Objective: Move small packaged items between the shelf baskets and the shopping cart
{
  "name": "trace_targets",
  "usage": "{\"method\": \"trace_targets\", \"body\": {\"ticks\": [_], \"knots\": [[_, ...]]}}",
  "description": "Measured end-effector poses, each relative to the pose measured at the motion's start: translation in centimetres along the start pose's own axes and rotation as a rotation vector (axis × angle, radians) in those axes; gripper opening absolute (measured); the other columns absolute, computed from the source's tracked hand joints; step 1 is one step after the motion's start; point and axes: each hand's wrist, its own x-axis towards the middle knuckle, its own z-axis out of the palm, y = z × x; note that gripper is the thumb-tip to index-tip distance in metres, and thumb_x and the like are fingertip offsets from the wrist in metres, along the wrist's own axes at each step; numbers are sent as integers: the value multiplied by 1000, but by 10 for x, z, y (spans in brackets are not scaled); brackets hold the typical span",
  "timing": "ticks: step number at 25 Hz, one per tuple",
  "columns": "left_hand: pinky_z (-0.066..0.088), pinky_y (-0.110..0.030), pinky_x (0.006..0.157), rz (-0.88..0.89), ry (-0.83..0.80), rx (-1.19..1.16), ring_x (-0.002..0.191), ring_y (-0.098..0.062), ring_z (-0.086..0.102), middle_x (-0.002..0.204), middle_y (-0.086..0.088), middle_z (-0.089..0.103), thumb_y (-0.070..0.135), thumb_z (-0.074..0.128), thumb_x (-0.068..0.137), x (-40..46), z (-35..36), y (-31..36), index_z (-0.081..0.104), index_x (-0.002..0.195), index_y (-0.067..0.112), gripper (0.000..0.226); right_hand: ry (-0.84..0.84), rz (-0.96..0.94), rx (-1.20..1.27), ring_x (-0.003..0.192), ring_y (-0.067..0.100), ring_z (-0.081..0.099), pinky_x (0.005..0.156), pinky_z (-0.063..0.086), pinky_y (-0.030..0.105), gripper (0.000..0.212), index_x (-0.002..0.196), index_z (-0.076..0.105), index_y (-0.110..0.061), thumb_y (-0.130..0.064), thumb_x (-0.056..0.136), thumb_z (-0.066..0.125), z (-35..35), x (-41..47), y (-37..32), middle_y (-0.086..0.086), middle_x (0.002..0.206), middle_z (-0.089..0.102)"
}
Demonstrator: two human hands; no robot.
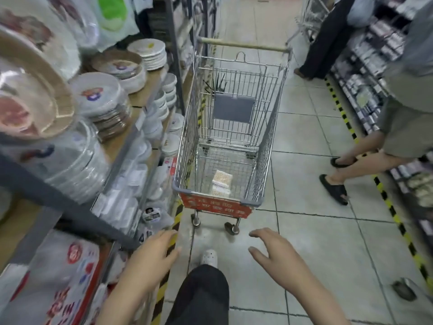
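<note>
A metal shopping cart (264,146) stands in the aisle ahead of me, its red front panel facing me. Two small white-and-tan packages (221,182) lie on its floor near the front. My left hand (152,256) hovers low beside the left shelf edge, fingers apart, holding nothing. My right hand (274,252) is stretched forward over the floor tiles, fingers spread and empty. Both hands are short of the cart and do not touch it.
Shelves (131,127) on the left hold stacks of wrapped disposable plates and plastic containers. A person in shorts and black sandals (335,188) stands at the right by a second shelf. Another person (323,36) stands beyond the cart. Yellow-black tape (384,195) lines the floor.
</note>
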Motion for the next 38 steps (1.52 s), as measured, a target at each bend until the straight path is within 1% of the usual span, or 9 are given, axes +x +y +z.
{"method": "trace_targets", "body": {"ticks": [9,15,19,25,28,31,33,35,38], "knots": [[42,-26,100,96,-125,-9,121,-8,50,138,7,49,37,50,95,197,-50,26,42,139,25,46,-77,171,68,115,5,51,92,39,19,32,125,54,-24,-31,94,52,-33,158,9,-12,123,56],[43,-36,101,43,-340,-79,118,-15,54,129,4,57,35,50,94,277,-7,36,48,135,21,43,-163,313,123,112,13,55,93,43,27,35,125,55,-16,-30,94,53,-26,236,40,-2,123,60],[45,-26,97,-79,-445,-148,113,-12,55,129,0,58,26,56,93,319,29,29,48,135,16,44,-243,463,215,105,17,58,90,46,31,37,124,54,-12,-34,94,53,3,293,58,4,121,62],[38,-7,52,-341,-470,-269,81,-4,51,124,-1,57,14,63,89,376,108,5,45,134,14,49,-264,737,407,129,30,46,104,39,38,75,143,31,-3,-51,90,54,79,382,85,14,145,42],[52,-20,77,-453,-471,-255,96,-12,58,125,-4,56,27,73,81,404,149,-6,45,133,12,61,-179,801,429,134,32,40,107,37,41,87,147,23,-3,-55,86,58,117,418,100,15,150,34],[43,-45,102,-499,-489,-182,123,-26,50,139,-8,47,42,78,71,423,185,-15,37,140,13,85,-109,796,365,137,35,32,110,35,44,93,149,14,-3,-53,85,61,149,443,111,17,154,19],[43,-45,101,-496,-514,-137,123,-26,50,137,-7,47,43,77,72,429,198,-18,36,140,17,84,-88,837,391,134,37,36,108,37,47,94,148,12,-3,-50,85,63,166,456,116,18,153,14],[48,-39,94,-491,-516,-161,109,-22,58,120,-3,57,38,78,73,433,205,-24,46,131,20,69,-56,858,414,126,36,45,101,43,45,87,144,22,-3,-47,84,66,177,462,122,18,147,27],[53,-34,85,-491,-524,-199,90,-15,64,98,5,66,31,78,74,439,207,-34,61,111,22,41,-22,851,431,99,25,59,73,49,30,64,133,40,-5,-39,86,67,178,461,132,10,121,54]]}}
